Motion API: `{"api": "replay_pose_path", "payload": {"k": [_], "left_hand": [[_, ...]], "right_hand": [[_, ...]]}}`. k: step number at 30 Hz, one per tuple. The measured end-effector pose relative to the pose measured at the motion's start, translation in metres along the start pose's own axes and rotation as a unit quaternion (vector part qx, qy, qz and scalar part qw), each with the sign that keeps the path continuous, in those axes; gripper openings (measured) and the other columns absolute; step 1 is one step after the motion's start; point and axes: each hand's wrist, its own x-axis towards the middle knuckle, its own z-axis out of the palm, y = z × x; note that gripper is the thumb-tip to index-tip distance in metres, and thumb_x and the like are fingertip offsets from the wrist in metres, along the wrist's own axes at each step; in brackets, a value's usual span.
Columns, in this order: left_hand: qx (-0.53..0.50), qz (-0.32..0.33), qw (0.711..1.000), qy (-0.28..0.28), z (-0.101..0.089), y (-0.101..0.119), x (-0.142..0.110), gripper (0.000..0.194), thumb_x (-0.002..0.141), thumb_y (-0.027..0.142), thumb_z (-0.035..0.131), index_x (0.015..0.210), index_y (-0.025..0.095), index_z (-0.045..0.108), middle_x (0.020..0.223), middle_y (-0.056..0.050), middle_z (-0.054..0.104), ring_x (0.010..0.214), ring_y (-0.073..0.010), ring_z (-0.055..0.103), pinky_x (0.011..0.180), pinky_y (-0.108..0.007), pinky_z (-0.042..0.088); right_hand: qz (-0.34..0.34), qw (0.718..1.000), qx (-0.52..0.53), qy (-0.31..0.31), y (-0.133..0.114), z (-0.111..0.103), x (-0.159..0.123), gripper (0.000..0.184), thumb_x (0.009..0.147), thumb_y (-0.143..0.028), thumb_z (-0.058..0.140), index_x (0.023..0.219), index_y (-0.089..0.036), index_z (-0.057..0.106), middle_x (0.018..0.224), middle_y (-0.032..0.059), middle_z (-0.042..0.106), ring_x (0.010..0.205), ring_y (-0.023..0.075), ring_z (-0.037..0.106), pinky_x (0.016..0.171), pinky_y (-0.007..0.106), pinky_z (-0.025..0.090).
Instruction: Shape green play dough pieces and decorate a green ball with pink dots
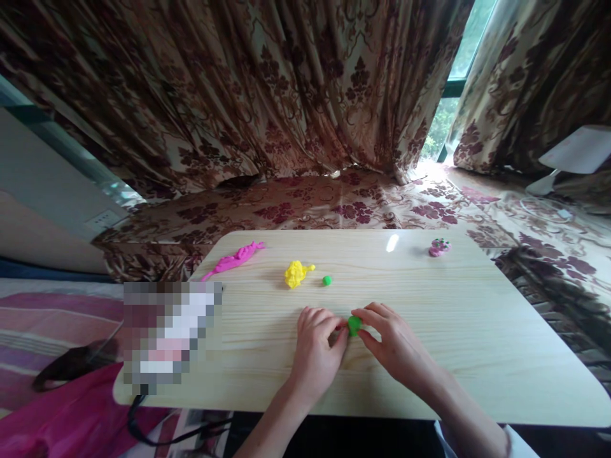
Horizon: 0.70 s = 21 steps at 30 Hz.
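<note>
A flattened green piece of modelling clay (354,325) is held between my hands, just above or on the light wooden table (267,375). My left hand (319,340) is closed, its thumb and forefinger pinched at the clay's left edge. From the other side, my right hand (394,340) grips the piece between thumb and bent fingers. Farther back sits a small green clay ball (327,280). To its left is a lumpy yellow clay mass (294,274) with a short stub pointing right.
A long pink clay strip (238,257) lies at the table's back left. A small pink-and-green lump (439,247) is at the back right. A pixelated object (176,337) with a black cable covers the left edge. Behind stand patterned curtains (286,95) and a white lamp (577,149).
</note>
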Motion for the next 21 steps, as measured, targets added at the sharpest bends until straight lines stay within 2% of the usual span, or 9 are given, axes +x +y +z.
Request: {"api": "replay_pose_path", "payload": {"k": [3,6,8,11,14,18,21], "left_hand": [[-0.001,0.001,1.000,-0.009,-0.001,0.001,-0.001,0.012,0.080,0.020,0.052,0.080,0.023,0.064,0.078,-0.002,0.060,0.084,-0.0193,0.054,0.094,-0.044,0.033],[-0.011,0.006,1.000,-0.009,-0.001,0.003,-0.003,0.016,0.077,0.020,0.054,0.090,0.024,0.064,0.085,-0.003,0.062,0.089,-0.0212,0.054,0.094,-0.045,0.033],[-0.029,0.008,1.000,-0.010,-0.001,0.004,-0.004,0.023,0.075,0.020,0.058,0.097,0.025,0.062,0.094,-0.004,0.062,0.095,-0.0222,0.053,0.096,-0.046,0.033],[-0.058,0.000,0.998,0.010,-0.002,0.008,-0.005,0.034,0.074,0.020,0.060,0.107,0.026,0.057,0.105,-0.004,0.061,0.104,-0.0221,0.050,0.100,-0.046,0.030],[-0.050,0.011,0.998,0.024,-0.007,0.011,-0.003,0.034,0.076,0.019,0.057,0.109,0.027,0.056,0.104,-0.003,0.063,0.104,-0.0210,0.051,0.103,-0.047,0.025],[0.019,0.057,0.998,-0.011,-0.012,0.016,0.003,0.035,0.074,0.013,0.056,0.106,0.027,0.058,0.094,-0.002,0.064,0.101,-0.0224,0.051,0.105,-0.051,0.017],[0.024,0.059,0.997,-0.050,-0.008,0.016,0.005,0.037,0.073,0.014,0.058,0.108,0.027,0.057,0.095,-0.003,0.063,0.099,-0.0225,0.051,0.103,-0.052,0.019]], "right_hand": [[0.012,1.000,0.017,-0.002,-0.001,0.000,0.003,0.029,0.081,-0.013,0.054,0.108,-0.022,0.057,0.087,0.0025,0.059,0.080,0.0163,0.057,0.073,0.028,0.046],[-0.002,0.999,0.036,-0.005,-0.003,-0.006,0.005,0.029,0.083,-0.018,0.053,0.111,-0.023,0.057,0.088,0.0024,0.060,0.081,0.0153,0.059,0.073,0.027,0.047],[-0.006,0.999,0.052,-0.002,-0.006,-0.010,0.007,0.022,0.084,-0.021,0.052,0.104,-0.023,0.061,0.086,0.0022,0.061,0.078,0.0147,0.060,0.071,0.026,0.047],[0.026,0.994,0.103,0.018,-0.008,-0.015,0.009,0.015,0.085,-0.023,0.052,0.095,-0.021,0.063,0.079,0.0011,0.063,0.071,0.0136,0.061,0.065,0.024,0.049],[0.043,0.990,0.134,0.019,-0.004,-0.019,0.008,0.017,0.084,-0.024,0.053,0.099,-0.022,0.061,0.082,0.0006,0.065,0.071,0.0137,0.061,0.065,0.025,0.050],[0.000,0.998,0.056,0.017,0.005,-0.021,0.002,0.026,0.080,-0.021,0.057,0.106,-0.024,0.060,0.097,0.0031,0.063,0.085,0.0165,0.059,0.075,0.029,0.049],[-0.010,1.000,0.004,-0.008,0.008,-0.016,-0.005,0.021,0.082,-0.017,0.053,0.100,-0.022,0.061,0.090,0.0035,0.062,0.081,0.0165,0.059,0.073,0.029,0.048]]}}
